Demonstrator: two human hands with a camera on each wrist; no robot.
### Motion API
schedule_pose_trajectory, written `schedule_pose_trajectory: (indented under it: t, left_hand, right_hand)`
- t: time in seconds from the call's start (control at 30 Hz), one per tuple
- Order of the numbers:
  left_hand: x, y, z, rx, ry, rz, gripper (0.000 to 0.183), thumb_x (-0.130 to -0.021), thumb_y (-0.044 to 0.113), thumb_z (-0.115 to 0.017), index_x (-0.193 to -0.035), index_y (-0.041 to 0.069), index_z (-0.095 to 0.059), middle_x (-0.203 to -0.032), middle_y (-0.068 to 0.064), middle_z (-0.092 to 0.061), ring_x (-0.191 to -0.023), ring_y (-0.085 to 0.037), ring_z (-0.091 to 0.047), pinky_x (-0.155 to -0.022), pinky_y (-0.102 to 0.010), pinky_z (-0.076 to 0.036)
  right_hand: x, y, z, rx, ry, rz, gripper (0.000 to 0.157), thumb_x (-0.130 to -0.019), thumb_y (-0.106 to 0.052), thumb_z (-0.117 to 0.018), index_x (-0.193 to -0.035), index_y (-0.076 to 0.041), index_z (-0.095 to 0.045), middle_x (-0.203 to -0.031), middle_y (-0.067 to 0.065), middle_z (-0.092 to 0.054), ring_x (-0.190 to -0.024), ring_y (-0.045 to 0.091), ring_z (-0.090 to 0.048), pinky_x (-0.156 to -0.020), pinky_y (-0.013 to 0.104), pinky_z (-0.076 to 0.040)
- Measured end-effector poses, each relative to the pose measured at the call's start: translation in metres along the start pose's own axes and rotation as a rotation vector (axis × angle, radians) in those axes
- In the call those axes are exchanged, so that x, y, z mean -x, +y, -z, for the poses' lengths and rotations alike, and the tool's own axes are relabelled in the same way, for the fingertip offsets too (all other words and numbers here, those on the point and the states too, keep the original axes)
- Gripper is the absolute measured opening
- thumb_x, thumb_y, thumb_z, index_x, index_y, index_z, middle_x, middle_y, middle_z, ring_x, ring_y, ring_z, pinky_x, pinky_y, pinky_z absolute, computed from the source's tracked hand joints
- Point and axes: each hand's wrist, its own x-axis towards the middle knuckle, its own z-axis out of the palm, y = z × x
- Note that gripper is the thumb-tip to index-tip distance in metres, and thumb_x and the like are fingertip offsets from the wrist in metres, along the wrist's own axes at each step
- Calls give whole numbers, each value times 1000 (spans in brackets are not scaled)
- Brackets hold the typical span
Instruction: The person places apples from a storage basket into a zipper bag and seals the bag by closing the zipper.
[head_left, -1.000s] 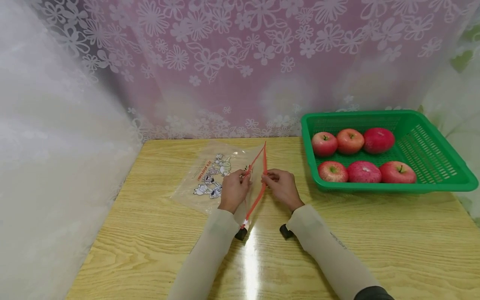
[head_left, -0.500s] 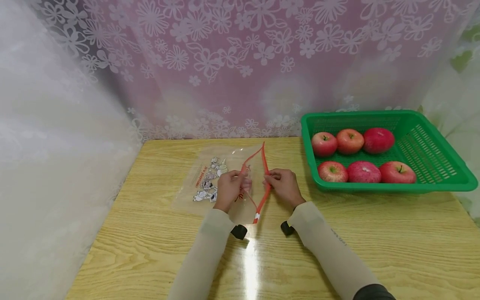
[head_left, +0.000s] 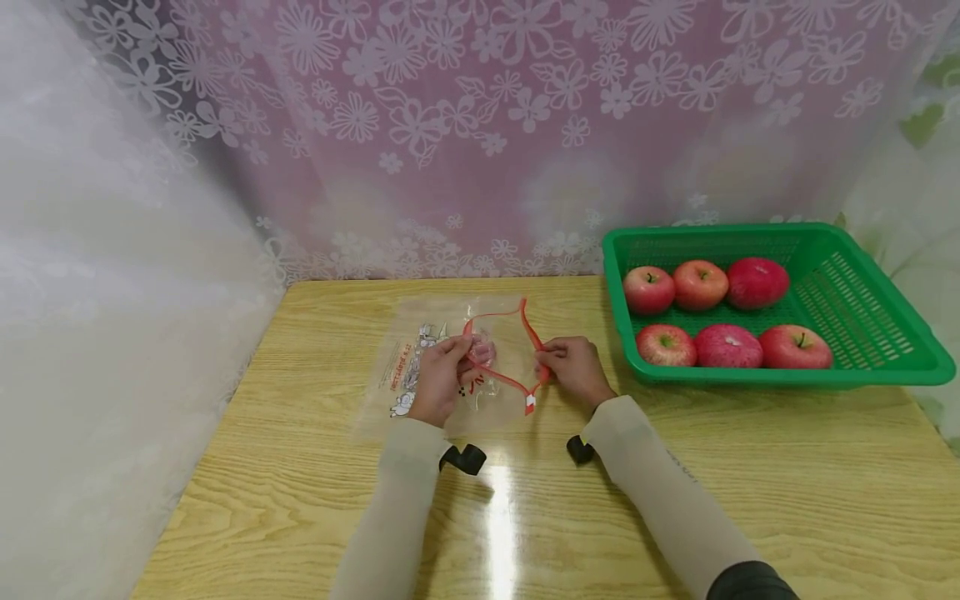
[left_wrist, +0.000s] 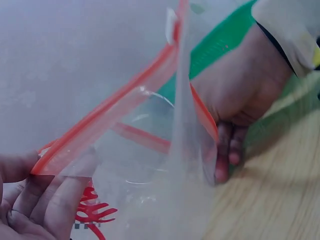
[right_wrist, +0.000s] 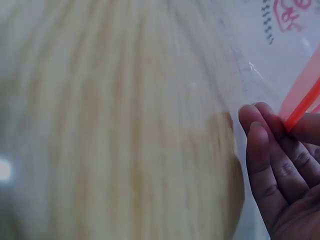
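A clear plastic zip bag (head_left: 495,400) with red zip edges and printed cartoon animals lies over the table, its mouth spread wide toward the right. My left hand (head_left: 438,379) pinches one red edge of the mouth between thumb and fingers. On the opposite edge, my right hand (head_left: 576,367) pinches the other red strip. A white slider (head_left: 531,401) sits at the near corner of the mouth. The left wrist view shows the red zip strip (left_wrist: 115,110) running from the left thumb up to the slider. In the right wrist view, the thumb presses the red strip (right_wrist: 302,107) against the fingers.
A green plastic basket (head_left: 892,367) stands at the right with several red apples (head_left: 727,345) in it. The wooden table (head_left: 285,500) meets a pink floral curtain (head_left: 480,167) at the back. Pale sheeting (head_left: 112,333) hangs at the left.
My left hand has moved left with its edge, and the bag's mouth has widened from a narrow slit to a broad gap. My right hand has shifted slightly right.
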Motion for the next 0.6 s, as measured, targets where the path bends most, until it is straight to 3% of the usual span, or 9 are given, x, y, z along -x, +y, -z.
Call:
schedule_pose_trajectory:
  t: [0.1, 0.3, 0.6]
  left_hand:
    - [2, 5, 2, 119, -25, 0, 23, -102, 9, -48, -105, -9, -63, -70, -2, -69, -63, -9, -69, -59, -20, -57]
    - [8, 16, 4, 265, -66, 10, 24, -103, 9, -46, -90, 4, -66, -75, -5, -71, -73, -14, -72, -69, -24, -58]
    - [17, 32, 4, 328, -138, -10, 30, -104, 7, -42, -88, 5, -68, -79, -7, -73, -78, -17, -72, -73, -27, -58]
  right_hand:
    - [-2, 2, 2, 4, -2, -3, 18, -94, -4, -61, -97, 12, -68, -72, 14, -68, -59, 11, -64, -58, 25, -57]
    - [-3, 3, 5, 72, 21, -15, 16, -93, -3, -62, -99, 10, -68, -80, 17, -71, -57, 13, -65, -54, 28, -57]
    - [-7, 4, 7, 67, 0, -32, 16, -93, -3, -63, -101, 10, -68, -84, 17, -72, -61, 20, -68, -54, 29, -57]
